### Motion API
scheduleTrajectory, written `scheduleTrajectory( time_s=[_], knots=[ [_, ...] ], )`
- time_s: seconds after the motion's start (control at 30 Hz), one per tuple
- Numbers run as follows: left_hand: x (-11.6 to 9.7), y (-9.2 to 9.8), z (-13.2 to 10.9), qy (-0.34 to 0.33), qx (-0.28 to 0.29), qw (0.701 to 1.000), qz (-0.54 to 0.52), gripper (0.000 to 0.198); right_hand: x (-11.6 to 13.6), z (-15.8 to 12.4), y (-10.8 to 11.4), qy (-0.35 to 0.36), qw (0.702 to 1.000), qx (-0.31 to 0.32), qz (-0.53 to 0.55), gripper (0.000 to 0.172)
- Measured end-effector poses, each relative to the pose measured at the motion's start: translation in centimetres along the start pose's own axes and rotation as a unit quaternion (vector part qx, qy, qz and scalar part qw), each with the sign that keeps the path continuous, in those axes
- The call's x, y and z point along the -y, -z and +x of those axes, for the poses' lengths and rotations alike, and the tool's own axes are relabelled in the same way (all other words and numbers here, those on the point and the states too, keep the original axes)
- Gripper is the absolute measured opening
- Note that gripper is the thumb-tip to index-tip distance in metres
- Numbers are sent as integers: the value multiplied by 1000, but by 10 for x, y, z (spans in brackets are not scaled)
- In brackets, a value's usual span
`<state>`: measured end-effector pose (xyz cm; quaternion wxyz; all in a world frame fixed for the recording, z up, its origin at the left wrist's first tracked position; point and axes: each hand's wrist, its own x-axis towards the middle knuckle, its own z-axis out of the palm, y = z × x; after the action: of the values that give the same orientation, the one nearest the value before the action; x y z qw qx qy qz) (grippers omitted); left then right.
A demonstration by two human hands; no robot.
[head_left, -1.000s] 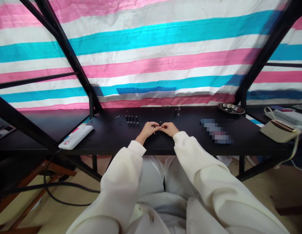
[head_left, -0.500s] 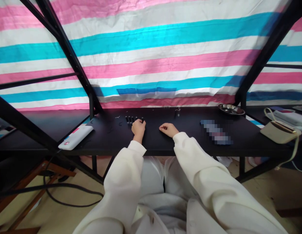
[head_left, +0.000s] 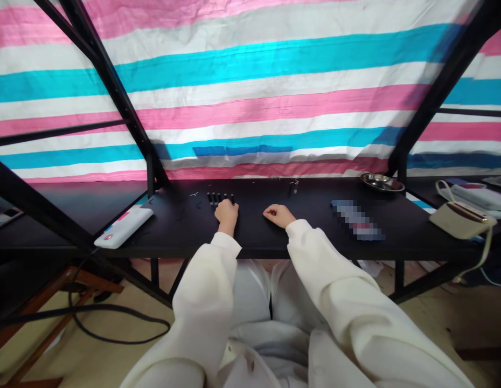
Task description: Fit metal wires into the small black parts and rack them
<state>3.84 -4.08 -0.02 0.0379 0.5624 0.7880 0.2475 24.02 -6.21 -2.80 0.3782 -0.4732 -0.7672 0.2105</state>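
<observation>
The person sits at a long black counter [head_left: 315,237], with both white sleeves reaching forward over its near edge.

The left hand [head_left: 227,211] lies on the counter, a little left of the middle. Its fingertips touch the right end of a row of small dark pegs [head_left: 218,198], which stand upright side by side towards the far edge. The fingers of this grip are bent down over the last pegs. It cannot be told if they pinch one, because the hand covers that place.

The right hand [head_left: 278,214] rests on the counter near the left hand, but apart from it. Its grip is pressed together, the fingers curled under the palm. If something is inside, it does not show.

Some tiny parts [head_left: 293,186] lie at the far edge, behind the right hand. A white flat device [head_left: 124,227] lies at the left end, near the front edge. A round metal dish [head_left: 382,182] stands at the far right corner. A beige pouch [head_left: 463,218] lies on the next surface to the right. A striped pink, blue and white sheet [head_left: 250,97] hangs behind the counter.
</observation>
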Motion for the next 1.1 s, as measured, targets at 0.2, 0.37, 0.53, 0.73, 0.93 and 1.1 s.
scheduleTrajectory(
  time_s=[0.2,0.37,0.53,0.73,0.93,1.1],
  knots=[
    [2,1,-1,-4,1,1000,9,27,2,0,1,-1,1000,-6,-23,14],
    [1,1,-6,-69,-3,998,3,31,-9,2,12,-143,978,-91,-122,15],
    [-7,-5,-17,-212,14,976,-57,36,-38,15,43,-262,937,-82,-214,23],
    [-10,-7,-21,-228,28,969,-96,35,-69,38,76,-351,905,-70,-230,47],
    [-10,-7,-24,-240,46,964,-105,35,-78,56,70,-363,901,-95,-216,50],
    [-9,-11,-26,-257,37,959,-110,34,-80,65,58,-350,904,-119,-213,42]
  ],
)
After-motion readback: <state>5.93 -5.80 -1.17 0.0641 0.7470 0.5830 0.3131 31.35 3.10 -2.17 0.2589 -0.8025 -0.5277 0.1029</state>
